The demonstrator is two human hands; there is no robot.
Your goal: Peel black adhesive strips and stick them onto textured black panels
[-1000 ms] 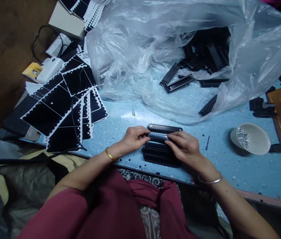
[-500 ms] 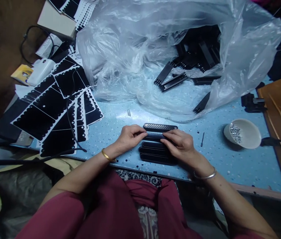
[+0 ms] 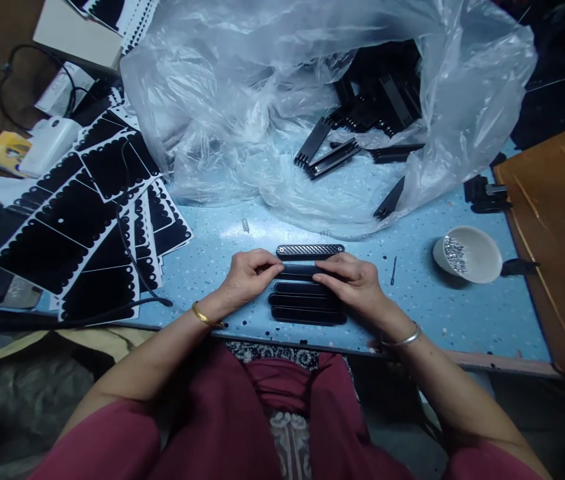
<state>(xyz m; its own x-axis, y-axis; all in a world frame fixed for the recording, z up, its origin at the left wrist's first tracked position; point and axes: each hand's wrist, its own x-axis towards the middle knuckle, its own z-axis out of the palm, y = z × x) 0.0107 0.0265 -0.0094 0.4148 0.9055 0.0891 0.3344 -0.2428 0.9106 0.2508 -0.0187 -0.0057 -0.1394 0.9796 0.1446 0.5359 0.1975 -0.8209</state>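
My left hand (image 3: 251,275) pinches the left end of a slim black bar with rounded ends (image 3: 298,273). At its right end, the thumb and fingers of my right hand (image 3: 352,279) close on the same bar. Just beyond it lies a bar with a silver-and-black patterned top (image 3: 310,251). Nearer to me, several plain black bars (image 3: 307,301) lie side by side, close together. My right hand partly covers the right end of the held bar.
A large clear plastic bag (image 3: 202,133) with black parts (image 3: 312,141) spreads across the back. Black sticker sheets (image 3: 70,243) are piled at left, with a cable over them. At right are a white bowl (image 3: 487,257) of small silver pieces and a thin dark rod (image 3: 393,271).
The whole view has shifted, so the table things sit further left in the picture. Both hands keep hold of the same black bar, with little change in their grip.
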